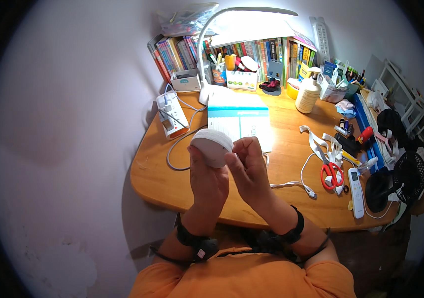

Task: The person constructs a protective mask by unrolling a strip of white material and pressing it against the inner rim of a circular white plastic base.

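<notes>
A round, white, disc-like object (212,148) with a ribbed or woven-looking rim is held up above the desk, tilted, in my left hand (208,178). The left thumb lies along its near left side. My right hand (250,167) is at its right edge, thumb and forefinger close together there; whether they pinch something thin or only touch the rim cannot be told. Behind the disc, a white and blue booklet (238,115) lies under the lit desk lamp (203,56). White flat elastic or ribbon (310,138) and red-handled scissors (332,175) lie to the right.
A power strip (172,115) with cables is at the left. Books (267,56) and a pump bottle (308,93) stand at the back. A white USB cable (304,178), a remote control (356,193) and a small black fan (409,177) are on the right.
</notes>
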The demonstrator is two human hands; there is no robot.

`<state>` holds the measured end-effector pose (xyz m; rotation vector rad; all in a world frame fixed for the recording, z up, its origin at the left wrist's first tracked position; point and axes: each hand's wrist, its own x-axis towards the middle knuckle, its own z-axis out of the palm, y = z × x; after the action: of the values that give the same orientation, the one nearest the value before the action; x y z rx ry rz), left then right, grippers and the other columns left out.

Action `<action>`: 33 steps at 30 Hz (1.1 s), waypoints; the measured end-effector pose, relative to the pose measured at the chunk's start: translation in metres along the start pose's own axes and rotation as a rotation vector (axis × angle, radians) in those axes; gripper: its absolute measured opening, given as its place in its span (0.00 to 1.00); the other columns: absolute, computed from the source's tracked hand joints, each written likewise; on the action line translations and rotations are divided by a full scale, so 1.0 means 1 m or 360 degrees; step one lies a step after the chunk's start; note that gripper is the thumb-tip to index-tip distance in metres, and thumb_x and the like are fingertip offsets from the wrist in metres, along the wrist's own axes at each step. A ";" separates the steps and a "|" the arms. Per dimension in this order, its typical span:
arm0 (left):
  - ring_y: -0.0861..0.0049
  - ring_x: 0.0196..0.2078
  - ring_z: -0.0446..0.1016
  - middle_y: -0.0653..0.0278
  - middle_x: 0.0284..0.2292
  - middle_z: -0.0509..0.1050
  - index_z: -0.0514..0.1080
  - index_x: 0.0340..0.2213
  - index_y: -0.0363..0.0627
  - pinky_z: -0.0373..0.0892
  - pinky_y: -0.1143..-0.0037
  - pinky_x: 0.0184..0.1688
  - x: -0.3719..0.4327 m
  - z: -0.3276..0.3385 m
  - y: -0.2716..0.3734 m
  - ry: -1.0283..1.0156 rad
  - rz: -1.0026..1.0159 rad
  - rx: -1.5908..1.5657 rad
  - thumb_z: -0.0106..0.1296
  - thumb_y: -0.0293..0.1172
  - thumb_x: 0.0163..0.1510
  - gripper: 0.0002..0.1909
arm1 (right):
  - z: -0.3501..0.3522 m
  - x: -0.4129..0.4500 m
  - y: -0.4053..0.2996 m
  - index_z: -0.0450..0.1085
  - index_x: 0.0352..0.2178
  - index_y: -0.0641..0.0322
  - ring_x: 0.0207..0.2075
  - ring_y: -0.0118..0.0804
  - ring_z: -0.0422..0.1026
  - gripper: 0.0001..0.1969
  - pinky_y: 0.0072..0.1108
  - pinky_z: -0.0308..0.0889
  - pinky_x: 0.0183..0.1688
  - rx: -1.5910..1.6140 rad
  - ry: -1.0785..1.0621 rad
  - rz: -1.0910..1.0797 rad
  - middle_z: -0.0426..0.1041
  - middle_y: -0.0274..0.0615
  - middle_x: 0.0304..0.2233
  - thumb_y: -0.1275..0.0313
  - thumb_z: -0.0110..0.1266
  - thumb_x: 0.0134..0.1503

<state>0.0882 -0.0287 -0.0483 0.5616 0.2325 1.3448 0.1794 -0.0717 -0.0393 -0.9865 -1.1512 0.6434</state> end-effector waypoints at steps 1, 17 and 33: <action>0.75 0.45 0.67 0.65 0.41 0.68 0.61 0.45 0.44 0.63 0.73 0.49 -0.001 -0.001 -0.001 -0.0001 0.0003 -0.0002 0.35 0.50 0.59 0.23 | 0.003 0.001 -0.001 0.57 0.32 0.62 0.25 0.25 0.61 0.10 0.17 0.60 0.28 -0.0001 -0.0002 -0.0003 0.63 0.38 0.25 0.71 0.51 0.54; 0.84 0.41 0.67 0.65 0.39 0.69 0.64 0.46 0.41 0.66 0.82 0.42 0.046 -0.007 0.049 -0.0992 -0.0335 0.1300 0.50 0.33 0.55 0.18 | -0.032 0.034 -0.010 0.59 0.30 0.62 0.24 0.34 0.64 0.10 0.22 0.62 0.26 -0.0632 -0.0492 -0.0157 0.62 0.41 0.24 0.77 0.54 0.49; 0.78 0.44 0.69 0.64 0.40 0.69 0.61 0.47 0.41 0.68 0.77 0.45 0.035 -0.022 0.017 -0.0257 0.0065 0.0503 0.50 0.37 0.55 0.21 | -0.023 0.020 -0.003 0.67 0.32 0.67 0.28 0.43 0.71 0.10 0.27 0.68 0.30 -0.1317 -0.0098 -0.0955 0.70 0.45 0.27 0.83 0.50 0.45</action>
<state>0.0714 0.0128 -0.0529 0.9407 0.3051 1.3028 0.2068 -0.0634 -0.0301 -1.2082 -1.7198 -0.3295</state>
